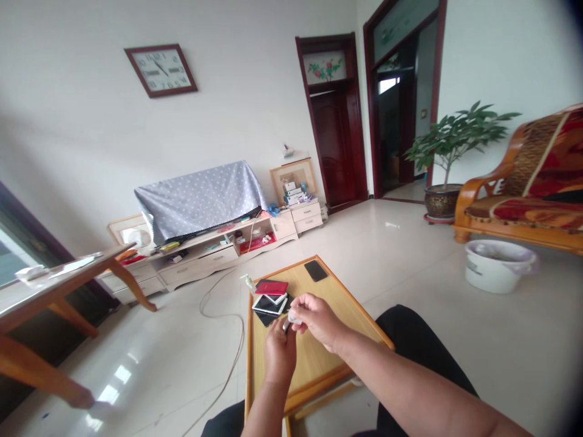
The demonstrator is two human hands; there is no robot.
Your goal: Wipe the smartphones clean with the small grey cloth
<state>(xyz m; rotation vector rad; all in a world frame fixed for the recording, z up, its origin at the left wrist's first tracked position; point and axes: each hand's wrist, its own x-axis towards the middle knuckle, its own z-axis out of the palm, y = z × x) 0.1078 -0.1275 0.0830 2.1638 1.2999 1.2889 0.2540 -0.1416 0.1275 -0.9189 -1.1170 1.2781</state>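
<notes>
Over the small wooden table (337, 328), my left hand (279, 346) is closed round a small silvery object (286, 325), largely covered by the fingers. Just right of it and close against it, my right hand (314, 318) pinches a small whitish, translucent piece (294, 316). Beyond the hands lie a red phone-like device (272, 287), white-edged dark devices (269, 304) and a black flat one under them, overlapping in a pile. A small clear bottle (249, 283) stands at the table's left edge. One dark phone (316, 271) lies apart near the far edge.
A white bucket (494, 276) stands at the right, before a wooden sofa (473, 197) and a potted plant (441, 201). A cable (243, 340) runs over the floor at the left. Another wooden table (104, 262) is at far left, a low cabinet (195, 270) by the wall.
</notes>
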